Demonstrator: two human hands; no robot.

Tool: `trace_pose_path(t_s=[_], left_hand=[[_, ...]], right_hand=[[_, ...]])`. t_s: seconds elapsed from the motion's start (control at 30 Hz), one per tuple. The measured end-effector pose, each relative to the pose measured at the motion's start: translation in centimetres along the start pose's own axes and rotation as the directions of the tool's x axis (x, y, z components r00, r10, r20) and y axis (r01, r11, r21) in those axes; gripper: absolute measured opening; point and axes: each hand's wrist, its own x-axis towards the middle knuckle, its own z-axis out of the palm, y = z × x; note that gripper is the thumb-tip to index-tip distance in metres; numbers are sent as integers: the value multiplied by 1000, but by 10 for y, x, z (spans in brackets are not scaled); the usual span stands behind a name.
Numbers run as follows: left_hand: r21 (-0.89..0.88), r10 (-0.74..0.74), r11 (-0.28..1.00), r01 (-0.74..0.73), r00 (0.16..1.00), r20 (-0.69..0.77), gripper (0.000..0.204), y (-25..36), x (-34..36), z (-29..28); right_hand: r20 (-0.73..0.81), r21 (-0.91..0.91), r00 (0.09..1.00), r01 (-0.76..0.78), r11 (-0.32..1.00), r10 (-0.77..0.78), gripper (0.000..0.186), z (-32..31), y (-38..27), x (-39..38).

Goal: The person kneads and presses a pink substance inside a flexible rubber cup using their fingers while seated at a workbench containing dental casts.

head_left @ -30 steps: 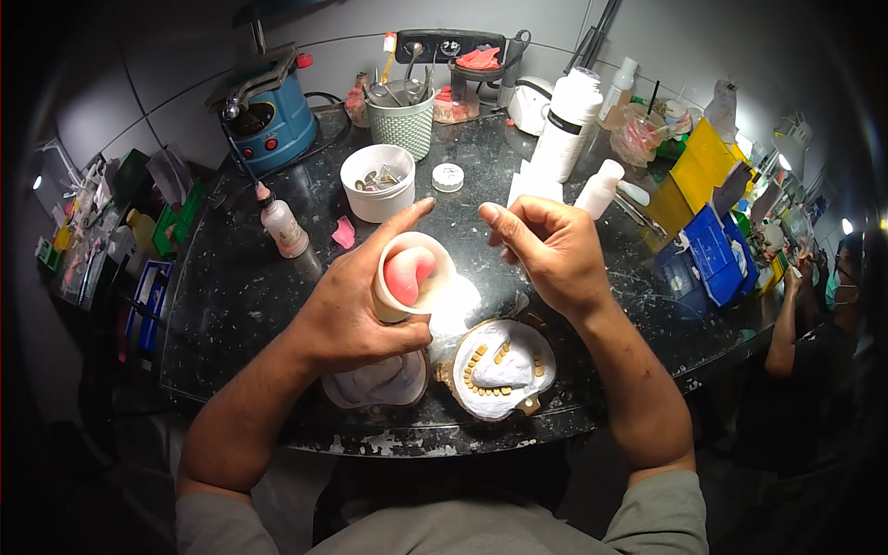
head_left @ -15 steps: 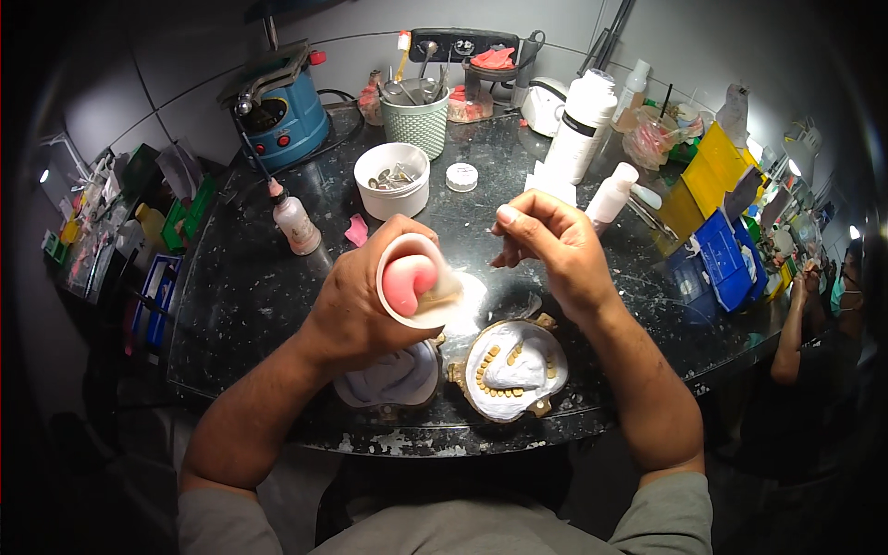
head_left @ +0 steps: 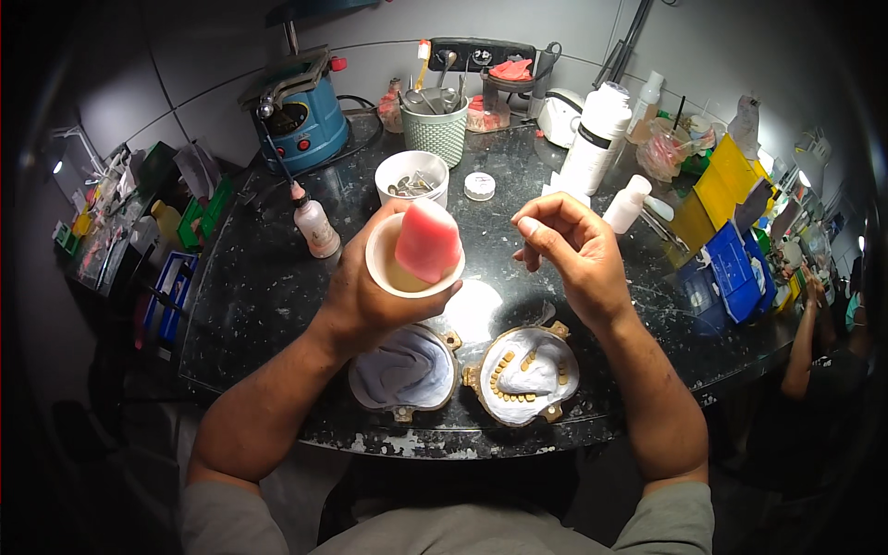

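My left hand (head_left: 354,289) is wrapped round a white cup (head_left: 396,281), tilted so its mouth faces me. A smooth pink lump of dough-like material (head_left: 428,242) bulges up past the cup's rim. To the right, my right hand (head_left: 581,252) hangs above the bench with fingers curled and thumb against them; whatever may be between the fingertips is too small to make out. Below the hands lie two metal dental flask halves filled with plaster. The left half (head_left: 375,377) has a smooth arch-shaped hollow, and the right half (head_left: 546,356) carries yellowish teeth in an arch.
Behind the cup stand a white tub (head_left: 387,178) of metal parts, a green tool pot (head_left: 435,139) and a round white lid (head_left: 479,186). A dropper bottle (head_left: 317,231) and a blue machine (head_left: 310,129) are left; white bottles (head_left: 599,139) and blue bins (head_left: 735,268) right.
The cup has tipped in my left hand, and the pink lump has shifted from deep inside to above the rim. My right hand stays curled nearby. More of the left flask half shows.
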Motion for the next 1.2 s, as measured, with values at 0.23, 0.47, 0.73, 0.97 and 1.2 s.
trace_pose_path(t_s=[0.23, 0.47, 0.73, 0.97, 1.2], left_hand=[[5, 97, 995, -97, 995, 33, 54, -15, 0, 5], [265, 373, 884, -385, 923, 94, 74, -11, 1, 5], [170, 278, 941, -293, 955, 103, 77, -14, -1, 4], [-77, 50, 996, -45, 997, 55, 34, -6, -2, 4], [-155, -27, 987, 39, 996, 84, 38, -10, -1, -3]], right_hand=[[-9, -234, 934, 346, 909, -358, 22, 22, -16, -9], [513, -629, 754, 656, 418, -411, 65, 34, -25, -19], [546, -728, 739, 652, 213, -396, 81, 40, -25, -23], [415, -645, 749, 643, 414, -517, 84, 32, -21, -18], [362, -642, 734, 643, 417, -575, 74, 15, -21, -10]])
